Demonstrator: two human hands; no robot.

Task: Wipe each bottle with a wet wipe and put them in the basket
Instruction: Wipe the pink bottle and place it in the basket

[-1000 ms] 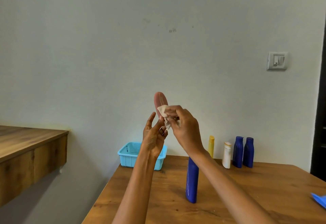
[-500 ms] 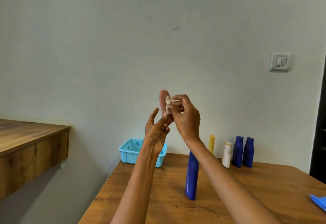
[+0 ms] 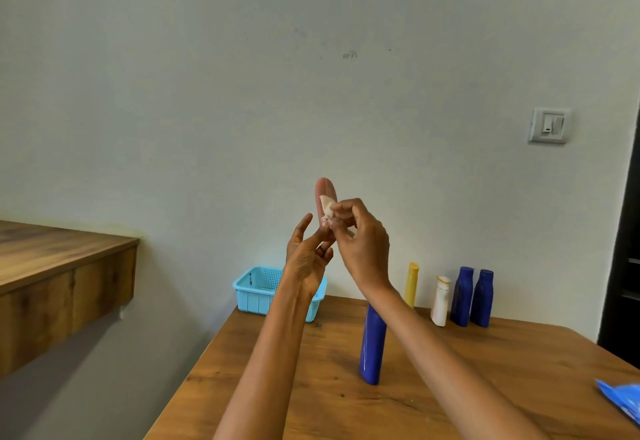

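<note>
Five bottles (image 3: pixel 444 300) on table (image 3: pixel 485 363), basket (image 3: pixel 258 292) behind forearm

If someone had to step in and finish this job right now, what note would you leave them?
Left hand: holds the pink bottle up by its lower end, some fingers loose.
Right hand: pinches the wet wipe against the pink bottle.
On the table: a tall blue bottle near the front; at the back a yellow bottle, a white bottle and two blue bottles.
Basket: at the far left corner; no bottles seen inside.
Done: nothing in the basket yet, as far as visible.
Left: finish the pink bottle, basket it, then the other five.
</note>
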